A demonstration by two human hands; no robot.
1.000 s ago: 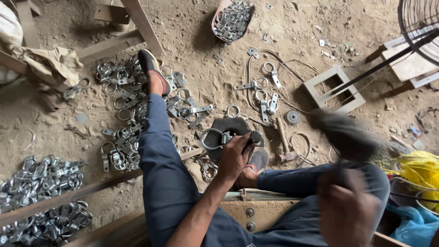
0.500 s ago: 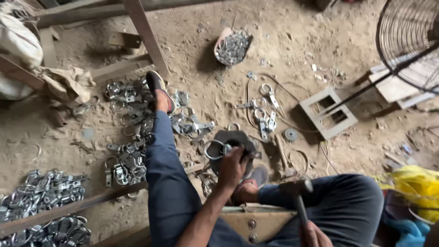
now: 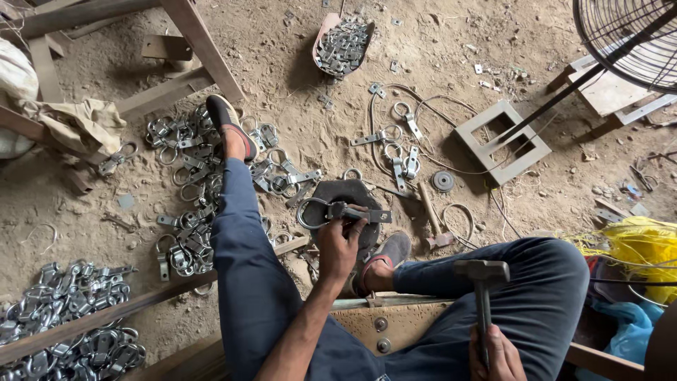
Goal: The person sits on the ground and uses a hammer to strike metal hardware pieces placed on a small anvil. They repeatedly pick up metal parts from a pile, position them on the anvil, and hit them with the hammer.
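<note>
I sit over a sandy floor with my legs in blue trousers spread out. My left hand (image 3: 340, 243) grips a metal ring-and-strap fitting (image 3: 337, 212) and holds it flat on a dark round iron block (image 3: 345, 192) between my feet. My right hand (image 3: 495, 355) is low at the bottom right, closed round the handle of a steel hammer (image 3: 482, 276). The hammer head is raised above my right knee, well apart from the fitting.
Piles of the same ring fittings (image 3: 187, 185) lie by my left leg and at the lower left (image 3: 60, 317). A scoop of small plates (image 3: 343, 44), a second hammer (image 3: 434, 220), a metal frame (image 3: 502, 141), wire, a fan (image 3: 627, 39) and yellow cord (image 3: 638, 247) surround me.
The hammer was swinging and blurred a second ago; now it is held still and upright over my right knee. My left hand has stayed on the fitting on the block.
</note>
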